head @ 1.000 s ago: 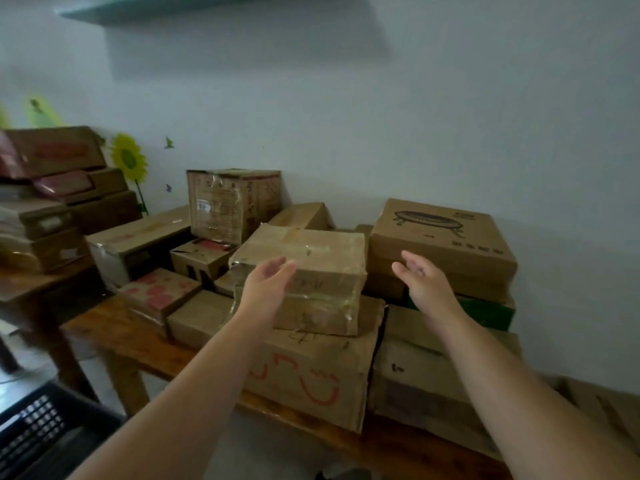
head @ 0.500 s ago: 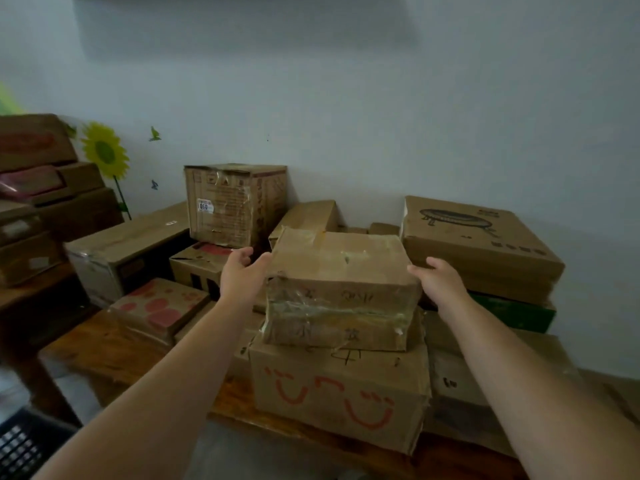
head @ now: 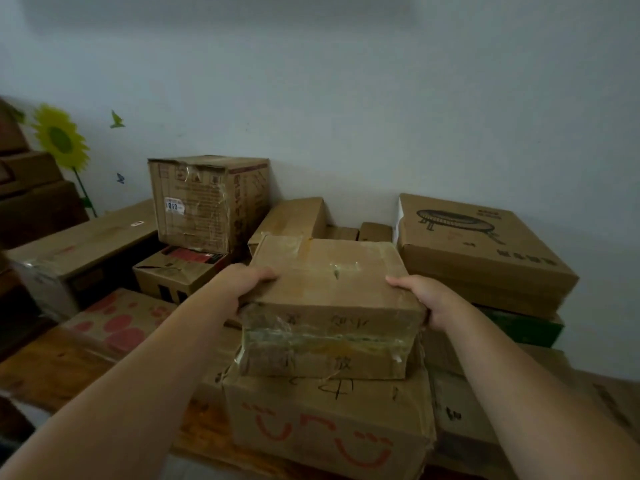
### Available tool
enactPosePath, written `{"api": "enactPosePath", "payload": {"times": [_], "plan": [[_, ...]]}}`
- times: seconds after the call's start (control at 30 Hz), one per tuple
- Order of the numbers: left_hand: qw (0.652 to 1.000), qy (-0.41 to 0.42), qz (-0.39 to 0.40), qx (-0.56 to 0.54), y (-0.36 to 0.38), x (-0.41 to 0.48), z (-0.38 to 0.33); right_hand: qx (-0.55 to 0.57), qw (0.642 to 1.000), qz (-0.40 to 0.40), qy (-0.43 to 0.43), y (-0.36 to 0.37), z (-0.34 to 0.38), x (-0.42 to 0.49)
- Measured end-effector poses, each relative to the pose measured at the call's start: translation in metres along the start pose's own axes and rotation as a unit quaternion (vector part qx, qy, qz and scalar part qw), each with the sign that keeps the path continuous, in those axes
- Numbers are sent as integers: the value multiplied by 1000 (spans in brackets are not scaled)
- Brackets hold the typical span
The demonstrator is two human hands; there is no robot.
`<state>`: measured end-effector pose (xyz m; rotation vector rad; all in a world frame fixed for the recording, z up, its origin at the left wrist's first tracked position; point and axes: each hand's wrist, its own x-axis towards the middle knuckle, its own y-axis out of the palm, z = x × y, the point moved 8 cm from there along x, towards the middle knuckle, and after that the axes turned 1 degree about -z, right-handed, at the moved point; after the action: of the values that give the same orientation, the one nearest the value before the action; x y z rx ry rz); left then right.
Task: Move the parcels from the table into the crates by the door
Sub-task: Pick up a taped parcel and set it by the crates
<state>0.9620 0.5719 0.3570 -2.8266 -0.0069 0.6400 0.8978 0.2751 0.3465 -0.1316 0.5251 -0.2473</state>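
A taped brown cardboard parcel (head: 329,289) sits on top of a larger box with red smiley marks (head: 329,420), at the middle of the wooden table (head: 59,368). My left hand (head: 242,282) grips the parcel's left edge, fingers curled over the top. At the right edge, my right hand (head: 422,299) grips the same parcel, thumb on top. Many other parcels lie around it on the table. No crate is in view.
A tall box (head: 207,202) stands behind on the left, a long flat box (head: 79,251) beside it, and a box with red spots (head: 117,320) in front. A flat box with a printed drawing (head: 478,251) is stacked at the right. More boxes are piled at the far left (head: 31,195).
Both hands reached forward and closed on the sides of the top parcel. The view has moved closer to the table and the black crate at lower left has left the frame.
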Motion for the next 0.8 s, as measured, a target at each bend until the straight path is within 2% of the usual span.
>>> {"api": "enactPosePath", "payload": {"times": [0.1, 0.2, 0.3, 0.43, 0.53, 0.8], "plan": [[1000, 21, -10, 18, -5, 7, 0, 17, 1000, -4, -9, 0, -2, -1], [999, 39, 11, -20, -6, 8, 4, 45, 998, -3, -31, 2, -1, -9], [995, 80, 25, -57, -12, 9, 3, 79, 993, -13, -89, 4, 8, -21], [985, 155, 30, -75, -22, 8, -1, 108, 978, -57, -168, 9, 8, -35], [979, 190, 39, -62, -21, 3, 0, 140, 967, -89, -195, 11, -3, -39], [961, 260, 54, -79, -22, -4, -17, 178, 934, -111, -289, 5, 8, -55]]}}
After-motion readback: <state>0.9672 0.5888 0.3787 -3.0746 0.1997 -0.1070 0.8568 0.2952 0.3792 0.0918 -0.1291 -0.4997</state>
